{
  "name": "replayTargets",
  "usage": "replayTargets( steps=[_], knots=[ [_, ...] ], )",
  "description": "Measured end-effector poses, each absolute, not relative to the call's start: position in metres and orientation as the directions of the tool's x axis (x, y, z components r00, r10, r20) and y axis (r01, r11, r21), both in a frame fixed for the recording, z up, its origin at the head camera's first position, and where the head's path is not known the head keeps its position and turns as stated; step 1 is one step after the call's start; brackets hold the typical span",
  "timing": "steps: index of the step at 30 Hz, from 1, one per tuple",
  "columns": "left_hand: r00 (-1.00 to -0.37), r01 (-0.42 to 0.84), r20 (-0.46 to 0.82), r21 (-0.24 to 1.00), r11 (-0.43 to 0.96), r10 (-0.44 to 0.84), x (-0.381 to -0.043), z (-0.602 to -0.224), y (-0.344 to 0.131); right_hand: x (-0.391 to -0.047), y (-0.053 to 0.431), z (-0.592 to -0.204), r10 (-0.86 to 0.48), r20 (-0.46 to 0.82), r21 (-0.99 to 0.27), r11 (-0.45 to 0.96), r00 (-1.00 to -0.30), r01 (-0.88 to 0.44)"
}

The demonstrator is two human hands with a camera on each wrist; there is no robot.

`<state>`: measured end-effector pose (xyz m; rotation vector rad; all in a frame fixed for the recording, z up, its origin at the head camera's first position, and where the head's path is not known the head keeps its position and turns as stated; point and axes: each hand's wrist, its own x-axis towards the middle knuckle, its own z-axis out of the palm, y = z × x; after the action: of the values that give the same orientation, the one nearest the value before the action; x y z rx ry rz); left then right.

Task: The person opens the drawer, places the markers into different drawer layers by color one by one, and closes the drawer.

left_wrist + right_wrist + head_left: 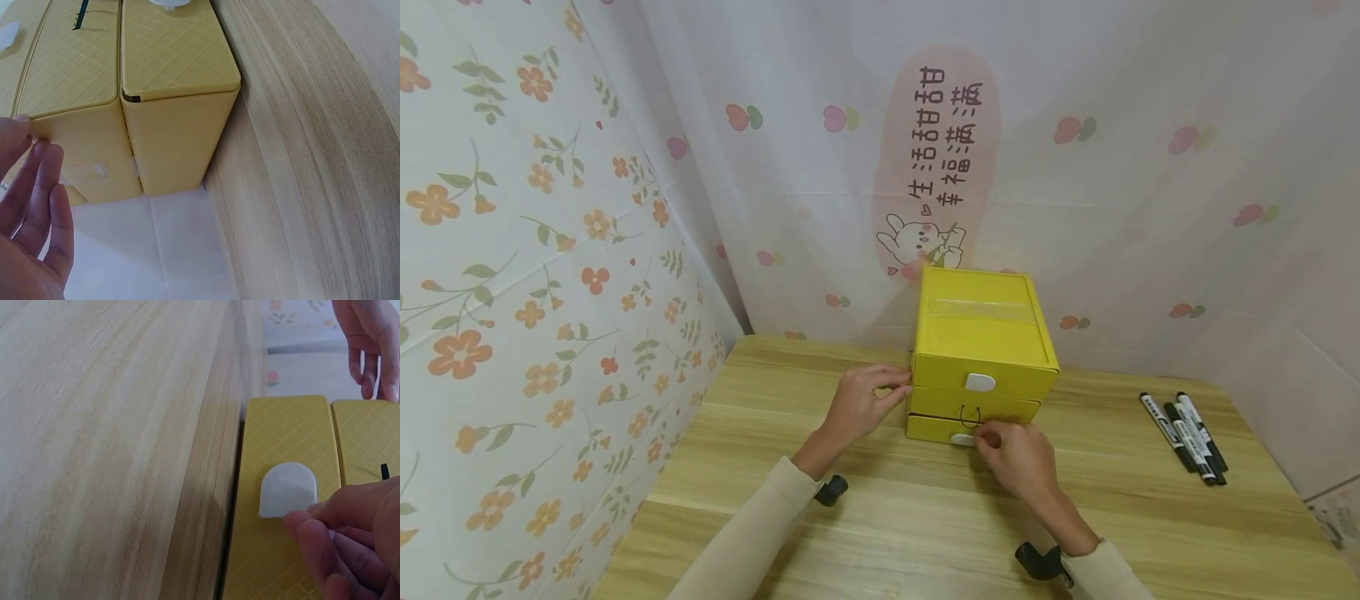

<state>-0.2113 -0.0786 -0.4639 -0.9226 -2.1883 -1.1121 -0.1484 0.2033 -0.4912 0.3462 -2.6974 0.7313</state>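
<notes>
A yellow three-drawer box (985,333) stands against the curtain at the back of the table. Its top and bottom drawers carry white tabs; the middle one has a thin dark loop (971,416). My right hand (1018,458) pinches the corner of the bottom drawer's white tab (289,490) between thumb and forefinger. My left hand (867,402) touches the box's left side near the front edge, its fingers fairly straight. A small dark gap shows at the upper corner of the bottom drawer (181,53). Clear tape crosses the box's top.
Several black-and-white marker pens (1186,437) lie together at the right of the wooden table (880,533). Printed curtains hang behind and at the left (550,292). Black wrist mounts sit near both cuffs.
</notes>
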Motion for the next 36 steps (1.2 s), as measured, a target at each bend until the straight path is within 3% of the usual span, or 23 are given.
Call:
replayTargets(
  steps=[36],
  knots=[
    [-0.655,0.744,0.676,0.501,0.442,0.336,-0.210,-0.463,-0.078,-0.118,0.206,-0.492,-0.197,0.365,-0.468,0.806,-0.910,-0.362]
  ],
)
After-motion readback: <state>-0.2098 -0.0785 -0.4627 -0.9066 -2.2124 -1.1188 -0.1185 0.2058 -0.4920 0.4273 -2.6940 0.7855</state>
